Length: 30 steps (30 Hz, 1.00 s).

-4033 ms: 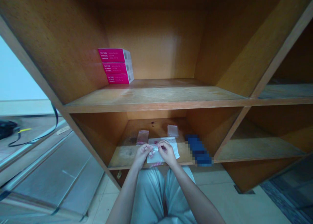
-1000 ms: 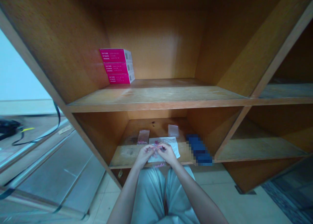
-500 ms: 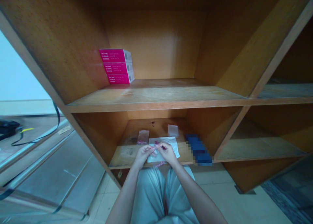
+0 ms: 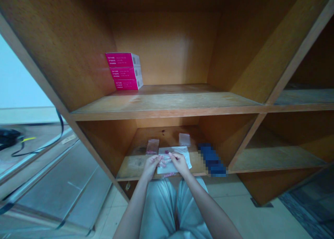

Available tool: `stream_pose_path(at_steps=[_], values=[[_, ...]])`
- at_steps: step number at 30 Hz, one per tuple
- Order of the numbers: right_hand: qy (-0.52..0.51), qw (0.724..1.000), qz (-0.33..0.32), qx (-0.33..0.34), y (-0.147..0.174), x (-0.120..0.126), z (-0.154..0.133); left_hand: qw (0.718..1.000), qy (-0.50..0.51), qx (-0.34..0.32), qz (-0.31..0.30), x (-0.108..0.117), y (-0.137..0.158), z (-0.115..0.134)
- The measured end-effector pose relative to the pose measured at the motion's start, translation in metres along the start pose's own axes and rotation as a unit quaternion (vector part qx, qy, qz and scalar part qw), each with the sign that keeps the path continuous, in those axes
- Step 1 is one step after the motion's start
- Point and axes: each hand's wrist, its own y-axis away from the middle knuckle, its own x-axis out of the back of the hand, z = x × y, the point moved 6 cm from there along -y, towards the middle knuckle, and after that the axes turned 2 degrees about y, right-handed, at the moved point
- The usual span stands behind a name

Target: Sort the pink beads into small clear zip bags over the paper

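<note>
My left hand (image 4: 152, 165) is closed in a pinch on the left side of a small clear plastic bag (image 4: 164, 160) with pink bits in or on it. On its right side, my right hand (image 4: 179, 161) pinches it too, thumb and forefinger together. Both hands are above a white sheet (image 4: 187, 157) on the lower shelf. A dark pink piece (image 4: 167, 152) shows on the sheet just beyond the fingers. Near the shelf's front edge hangs a row of pink beads (image 4: 169, 175); what holds it is unclear.
Behind the sheet lie a clear packet with a pink edge (image 4: 152, 146) and another clear packet (image 4: 184, 139). A blurred-out dark blue object (image 4: 212, 160) lies to the right. Pink boxes (image 4: 124, 71) are stacked on the upper shelf (image 4: 172, 101), which overhangs the lower compartment.
My hands have drawn slightly apart, and the clear bag shows more openly between them. The hanging pink row has shifted a little to the left.
</note>
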Motion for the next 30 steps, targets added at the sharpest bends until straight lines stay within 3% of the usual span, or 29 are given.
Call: stream_pose_path(at_steps=[11, 16, 20, 25, 30], values=[[-0.062, 0.996, 0.033, -0.058, 0.001, 0.005, 0.012, 0.999, 0.032, -0.016, -0.005, -0.003, 0.003, 0.005], [-0.079, 0.994, 0.046, -0.059, 0.001, 0.006, 0.011, 0.999, 0.002, -0.032, 0.001, 0.001, 0.006, 0.004], [-0.092, 0.993, 0.056, -0.046, 0.0, 0.009, 0.007, 0.998, -0.028, -0.048, 0.039, 0.005, 0.002, 0.016], [-0.126, 0.989, 0.041, -0.06, -0.002, 0.006, 0.01, 0.977, -0.096, -0.138, 0.134, 0.026, -0.02, 0.054], [-0.119, 0.991, 0.038, -0.052, -0.002, 0.004, 0.015, 0.951, -0.217, -0.114, 0.187, 0.05, -0.051, 0.063]])
